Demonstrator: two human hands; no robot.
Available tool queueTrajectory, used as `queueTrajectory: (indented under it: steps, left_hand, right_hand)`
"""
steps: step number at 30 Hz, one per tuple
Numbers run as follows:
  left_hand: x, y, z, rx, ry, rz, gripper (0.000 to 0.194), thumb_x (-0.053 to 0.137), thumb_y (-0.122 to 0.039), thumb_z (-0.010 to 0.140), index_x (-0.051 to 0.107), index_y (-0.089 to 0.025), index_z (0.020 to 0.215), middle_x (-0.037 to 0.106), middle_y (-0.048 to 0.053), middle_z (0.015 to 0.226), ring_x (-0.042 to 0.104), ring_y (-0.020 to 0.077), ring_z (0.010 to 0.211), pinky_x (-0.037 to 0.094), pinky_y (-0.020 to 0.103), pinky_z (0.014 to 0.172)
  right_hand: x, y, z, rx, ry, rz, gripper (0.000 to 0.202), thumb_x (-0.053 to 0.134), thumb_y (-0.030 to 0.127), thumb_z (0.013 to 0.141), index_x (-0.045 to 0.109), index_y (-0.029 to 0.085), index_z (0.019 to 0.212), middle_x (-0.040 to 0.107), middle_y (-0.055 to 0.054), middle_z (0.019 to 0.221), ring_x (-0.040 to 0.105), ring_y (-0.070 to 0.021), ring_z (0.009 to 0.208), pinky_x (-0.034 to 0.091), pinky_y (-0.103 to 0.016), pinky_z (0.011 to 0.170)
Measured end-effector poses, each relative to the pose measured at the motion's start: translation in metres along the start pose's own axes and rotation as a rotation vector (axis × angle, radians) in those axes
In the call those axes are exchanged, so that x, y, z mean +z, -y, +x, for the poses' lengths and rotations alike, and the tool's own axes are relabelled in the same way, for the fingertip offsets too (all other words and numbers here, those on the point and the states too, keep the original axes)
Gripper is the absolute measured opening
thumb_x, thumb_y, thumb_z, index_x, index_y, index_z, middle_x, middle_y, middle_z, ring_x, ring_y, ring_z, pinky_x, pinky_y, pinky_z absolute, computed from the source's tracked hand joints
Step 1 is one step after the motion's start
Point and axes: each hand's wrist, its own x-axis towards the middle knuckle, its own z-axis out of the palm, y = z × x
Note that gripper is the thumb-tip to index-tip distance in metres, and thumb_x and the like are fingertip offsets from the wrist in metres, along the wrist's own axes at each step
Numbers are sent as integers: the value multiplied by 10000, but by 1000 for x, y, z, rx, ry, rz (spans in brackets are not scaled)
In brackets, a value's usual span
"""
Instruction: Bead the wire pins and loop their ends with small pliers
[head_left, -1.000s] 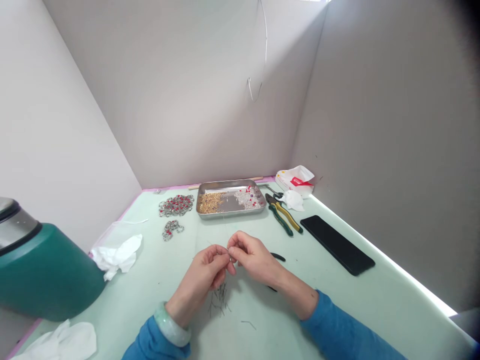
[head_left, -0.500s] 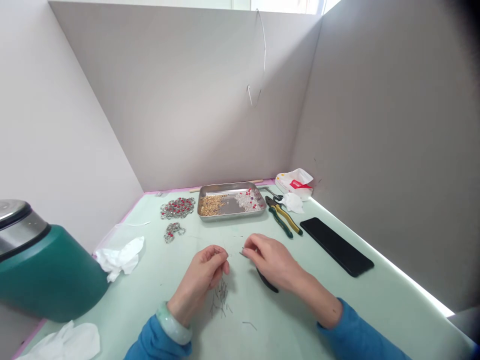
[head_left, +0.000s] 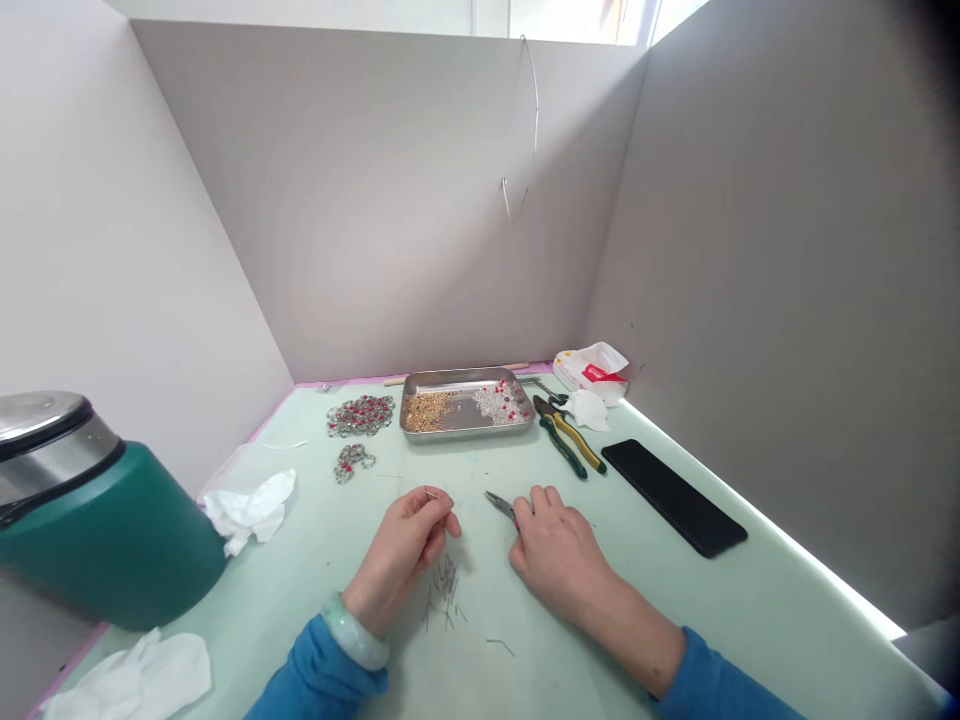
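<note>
Thumb and forefinger of my left hand point(head_left: 409, 540) are pinched together on a thin wire pin point(head_left: 432, 494), which shows only as a fine line. My right hand point(head_left: 559, 555) is closed over needle-nose pliers point(head_left: 498, 502) lying on the table, their jaws pointing toward the left hand and their handles hidden under the palm. Just below my left hand is a small heap of thin wire pins point(head_left: 445, 590). One bent wire piece point(head_left: 500, 644) lies apart from it, nearer to me.
A metal tray point(head_left: 469, 433) holds gold beads and clear and red ones. Beaded chains point(head_left: 360, 415) lie to its left. Green-and-yellow pliers point(head_left: 568, 440), a black phone point(head_left: 671, 495) and a tissue pack point(head_left: 589, 372) are on the right. A green flask point(head_left: 112, 540) stands left, near crumpled tissues point(head_left: 251, 508).
My right hand has drawn back slightly from the left hand and now grips the pliers, which were mostly beneath it. The left hand keeps its pinch. The view has shifted slightly.
</note>
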Motion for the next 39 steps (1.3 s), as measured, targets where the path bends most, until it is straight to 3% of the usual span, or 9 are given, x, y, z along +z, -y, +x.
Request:
queueTrajectory:
  steps: [3, 6, 10, 13, 18, 29, 39]
  left_hand:
    - [0, -1, 0, 11, -25, -22, 154, 539, -286, 764, 498, -161, 683, 573, -4, 586, 249, 21, 354, 126, 197, 352]
    - [0, -5, -1, 9, -48, -31, 149, 554, -289, 742, 489, -166, 690, 574, -9, 581, 249, 24, 350, 121, 191, 345]
    - [-1, -7, -2, 27, -73, -69, 144, 559, -295, 729, 489, -171, 706, 578, -18, 587, 256, 24, 345, 128, 183, 340]
    - [-4, -5, 0, 53, -89, -103, 129, 556, -283, 733, 491, -172, 727, 581, -22, 599, 261, 22, 350, 145, 177, 343]
    - [-6, -2, 2, 65, -104, -131, 114, 547, -269, 743, 495, -170, 760, 584, -20, 610, 259, 21, 351, 152, 177, 339]
    - [-2, -5, 2, 42, -112, -146, 127, 551, -278, 728, 488, -173, 760, 587, -21, 601, 280, 29, 355, 146, 181, 341]
    - [1, -5, 1, 76, -158, -32, 145, 551, -300, 721, 498, -181, 785, 600, -21, 599, 285, 34, 350, 160, 174, 348]
  right_hand:
    - [1, -3, 4, -6, -30, 47, 74, 419, 156, 742, 481, 172, 777, 507, -76, 810, 466, -235, 818, 335, -345, 681]
    - [-12, -6, 7, -9, 23, 271, 38, 403, 163, 758, 427, 182, 735, 503, -52, 768, 465, -200, 753, 342, -320, 654]
    - [-34, -4, 10, -45, 266, 855, 125, 325, 252, 864, 385, 205, 766, 496, -1, 737, 453, -134, 618, 361, -245, 526]
    - [-39, 3, 10, -79, 482, 1097, 137, 326, 302, 886, 395, 214, 808, 533, 5, 729, 453, -115, 541, 348, -212, 437]
    - [-32, 13, 6, -145, 439, 1129, 128, 345, 253, 889, 420, 202, 797, 537, 19, 652, 489, -107, 559, 350, -204, 486]
    - [-31, 19, 5, -132, 390, 1153, 155, 332, 261, 900, 425, 192, 797, 541, 14, 684, 480, -103, 568, 329, -214, 507]
    - [-26, 20, 5, -146, 354, 1090, 130, 336, 230, 892, 441, 194, 823, 559, 12, 692, 452, -105, 557, 281, -225, 495]
